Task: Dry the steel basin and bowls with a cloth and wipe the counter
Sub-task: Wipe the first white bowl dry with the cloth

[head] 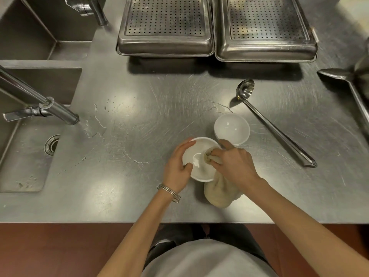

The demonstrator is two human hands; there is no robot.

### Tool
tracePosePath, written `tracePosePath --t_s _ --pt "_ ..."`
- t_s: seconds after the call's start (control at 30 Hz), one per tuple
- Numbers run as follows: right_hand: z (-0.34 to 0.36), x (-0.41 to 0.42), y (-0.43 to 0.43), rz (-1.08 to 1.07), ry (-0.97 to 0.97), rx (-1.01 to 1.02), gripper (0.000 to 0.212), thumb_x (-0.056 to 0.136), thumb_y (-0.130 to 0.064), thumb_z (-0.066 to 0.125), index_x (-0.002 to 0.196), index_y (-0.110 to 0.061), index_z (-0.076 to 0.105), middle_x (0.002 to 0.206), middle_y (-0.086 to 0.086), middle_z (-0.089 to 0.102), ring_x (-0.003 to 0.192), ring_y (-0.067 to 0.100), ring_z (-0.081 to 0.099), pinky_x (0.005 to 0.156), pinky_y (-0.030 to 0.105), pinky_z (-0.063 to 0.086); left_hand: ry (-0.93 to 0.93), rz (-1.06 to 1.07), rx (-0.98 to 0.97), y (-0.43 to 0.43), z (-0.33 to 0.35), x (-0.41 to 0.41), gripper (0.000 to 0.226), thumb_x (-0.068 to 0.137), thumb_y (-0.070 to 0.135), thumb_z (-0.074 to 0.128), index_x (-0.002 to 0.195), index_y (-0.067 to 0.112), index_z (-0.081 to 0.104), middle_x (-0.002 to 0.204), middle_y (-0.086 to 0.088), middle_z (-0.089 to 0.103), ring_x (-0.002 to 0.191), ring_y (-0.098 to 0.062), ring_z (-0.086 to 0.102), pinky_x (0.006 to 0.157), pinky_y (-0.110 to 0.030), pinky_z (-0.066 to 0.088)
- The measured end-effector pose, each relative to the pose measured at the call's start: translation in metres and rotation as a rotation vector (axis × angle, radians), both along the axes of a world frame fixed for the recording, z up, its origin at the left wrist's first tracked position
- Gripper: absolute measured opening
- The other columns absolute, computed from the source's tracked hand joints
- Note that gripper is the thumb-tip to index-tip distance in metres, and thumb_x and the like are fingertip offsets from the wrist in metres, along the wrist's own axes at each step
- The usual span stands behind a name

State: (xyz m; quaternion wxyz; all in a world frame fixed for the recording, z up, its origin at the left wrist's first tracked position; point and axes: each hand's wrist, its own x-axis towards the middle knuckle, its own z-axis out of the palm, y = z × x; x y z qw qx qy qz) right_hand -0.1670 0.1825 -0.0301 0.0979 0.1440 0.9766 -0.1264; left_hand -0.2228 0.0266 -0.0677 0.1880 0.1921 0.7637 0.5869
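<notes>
A white bowl (196, 156) rests on the steel counter (139, 196) near its front edge. My left hand (177, 166) grips the bowl's left rim. Inside the bowl, my right hand (233, 162) presses a beige cloth (219, 192) against the right wall; the rest of the cloth hangs out over the rim onto the counter. A second white bowl (232, 128) stands upright just behind and to the right, apart from both hands. No steel basin is clearly told apart from the other steelware.
A steel ladle (275, 124) lies diagonally to the right of the bowls. Two perforated steel trays (165, 27) (265, 29) stand at the back. A sink (24, 152) with a tap (40, 100) is at the left. Water puddles (93, 128) lie beside the sink and behind the far bowl.
</notes>
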Motion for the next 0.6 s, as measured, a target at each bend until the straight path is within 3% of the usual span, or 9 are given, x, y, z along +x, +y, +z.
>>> tracePosePath --t_s 0.13,0.27,0.33,0.4,0.53,0.6 --pt "-0.008 -0.005 0.002 -0.069 -0.026 -0.078 0.026 0.087 -0.043 0.056 0.110 -0.033 0.063 0.109 -0.001 0.064 0.094 0.027 0.062 0.070 0.028 0.040 -0.028 -0.112 0.001 0.000 0.002 -0.018 0.070 0.065 0.001 0.045 0.127 0.032 0.042 0.132 0.011 0.050 0.120 -0.003 0.047 0.100 -0.028 0.043" --pt "-0.008 -0.007 0.001 -0.205 0.055 -0.138 0.022 0.086 -0.038 0.059 0.104 -0.028 0.067 0.100 -0.002 0.070 0.094 0.023 0.062 0.071 0.027 0.039 -0.152 0.249 0.043 0.016 0.004 0.008 0.071 0.065 0.012 0.055 0.134 0.019 0.038 0.126 0.008 0.047 0.107 -0.001 0.050 0.087 -0.009 0.043" --pt "-0.006 -0.004 -0.004 -0.218 0.080 -0.160 0.023 0.087 -0.040 0.058 0.104 -0.028 0.067 0.101 -0.003 0.069 0.095 0.022 0.062 0.068 0.026 0.038 -0.188 0.316 0.003 0.022 0.003 0.019 0.075 0.061 0.013 0.051 0.135 0.020 0.037 0.117 0.014 0.047 0.098 0.000 0.048 0.079 -0.002 0.039" --pt "-0.004 -0.003 -0.007 -0.170 0.080 -0.148 0.023 0.087 -0.041 0.057 0.105 -0.030 0.067 0.102 -0.002 0.067 0.094 0.023 0.061 0.066 0.025 0.035 -0.209 0.325 0.040 0.022 0.002 0.020 0.076 0.058 0.009 0.045 0.133 0.021 0.038 0.114 0.013 0.049 0.097 -0.002 0.048 0.077 -0.005 0.041" --pt "0.009 -0.005 -0.002 -0.069 0.038 -0.040 0.030 0.087 -0.048 0.055 0.109 -0.030 0.066 0.113 -0.002 0.055 0.092 0.028 0.060 0.067 0.026 0.034 -0.156 0.092 0.028 0.007 0.004 0.000 0.070 0.057 0.005 0.046 0.125 0.023 0.040 0.114 0.010 0.052 0.105 -0.010 0.049 0.086 -0.024 0.046" --pt "0.013 -0.009 -0.002 -0.004 0.021 0.008 0.034 0.088 -0.049 0.052 0.110 -0.027 0.065 0.121 -0.003 0.050 0.091 0.030 0.061 0.067 0.028 0.034 -0.203 -0.100 -0.023 0.000 0.013 -0.022 0.067 0.058 0.005 0.047 0.121 0.027 0.040 0.108 0.015 0.051 0.095 -0.009 0.052 0.071 -0.023 0.052"
